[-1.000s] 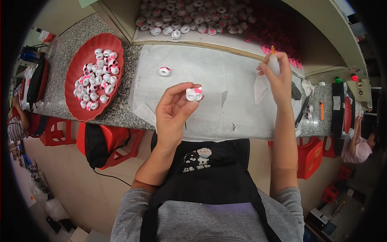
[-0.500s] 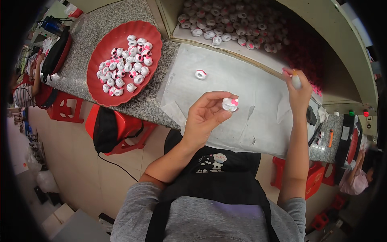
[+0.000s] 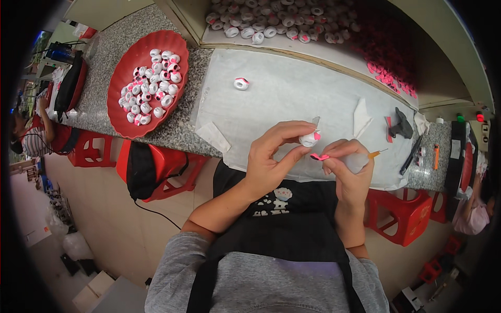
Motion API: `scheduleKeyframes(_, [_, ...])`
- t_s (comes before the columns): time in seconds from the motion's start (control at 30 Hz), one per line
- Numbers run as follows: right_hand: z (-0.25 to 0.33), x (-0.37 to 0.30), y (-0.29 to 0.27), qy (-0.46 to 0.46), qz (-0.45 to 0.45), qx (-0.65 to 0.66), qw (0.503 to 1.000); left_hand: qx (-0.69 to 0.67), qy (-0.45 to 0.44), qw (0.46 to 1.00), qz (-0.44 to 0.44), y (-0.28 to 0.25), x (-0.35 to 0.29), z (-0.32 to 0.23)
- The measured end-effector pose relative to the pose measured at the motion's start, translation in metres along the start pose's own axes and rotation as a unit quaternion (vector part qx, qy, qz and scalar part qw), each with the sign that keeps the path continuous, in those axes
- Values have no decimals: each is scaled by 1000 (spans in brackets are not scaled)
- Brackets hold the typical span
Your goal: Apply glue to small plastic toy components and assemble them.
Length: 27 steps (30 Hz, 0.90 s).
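Note:
Above the paper-covered worktop, my left hand (image 3: pixel 271 159) pinches a small white round bead-like piece (image 3: pixel 309 139) with a pink patch, between thumb and fingers. Close beside it on the right, my right hand (image 3: pixel 350 175) holds a small pink piece (image 3: pixel 320 157) with a dark underside at its fingertips, a short gap from the white one. Tucked in the same hand is a translucent needle-tip bottle (image 3: pixel 359 163) with an orange nozzle pointing right. Another white piece (image 3: pixel 241 84) with a pink edge lies alone on the white paper sheet (image 3: pixel 271 104).
A red scalloped plate (image 3: pixel 122 78) of similar pieces stands on the left. Behind, a shelf holds many white pieces (image 3: pixel 269 31) and a pile of pink ones (image 3: pixel 391 81). Folded tissue (image 3: pixel 361 119), a dark cloth (image 3: pixel 402 124) and a black pen-like tool (image 3: pixel 411 155) lie right.
My right hand has come from the shelf's pink pile down to beside my left hand, carrying the pink piece and the bottle. The left hand still holds the white piece.

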State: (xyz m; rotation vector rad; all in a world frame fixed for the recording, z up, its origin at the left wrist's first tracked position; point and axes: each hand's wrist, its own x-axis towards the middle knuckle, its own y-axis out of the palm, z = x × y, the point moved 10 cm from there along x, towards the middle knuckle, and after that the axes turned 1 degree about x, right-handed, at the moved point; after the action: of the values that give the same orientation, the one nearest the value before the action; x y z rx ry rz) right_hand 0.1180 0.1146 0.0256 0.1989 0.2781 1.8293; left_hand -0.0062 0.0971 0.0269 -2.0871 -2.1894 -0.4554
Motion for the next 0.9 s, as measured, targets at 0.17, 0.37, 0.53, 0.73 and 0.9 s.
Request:
scheduleKeyframes(0.17, [-5, -2, -3, 11, -13, 9, 1000, 88, 48, 995, 0, 6, 1, -14])
scheduleKeyframes(0.37, [-8, -1, -8, 7, -31, -16, 999, 148, 82, 985, 25, 12, 1, -21])
scheduleKeyframes(0.53, [-6, -1, -9, -6, -46, -27, 999, 84, 53, 993, 58, 12, 0, -14])
scheduleKeyframes(0.73, [1, 1, -6, -51, -35, -14, 998, -69, -36, 996, 50, 8, -2, 2])
scheduleKeyframes(0.9, [-7, 3, 7, 21, 46, -37, 998, -98, -37, 992, 73, 11, 1, 1])
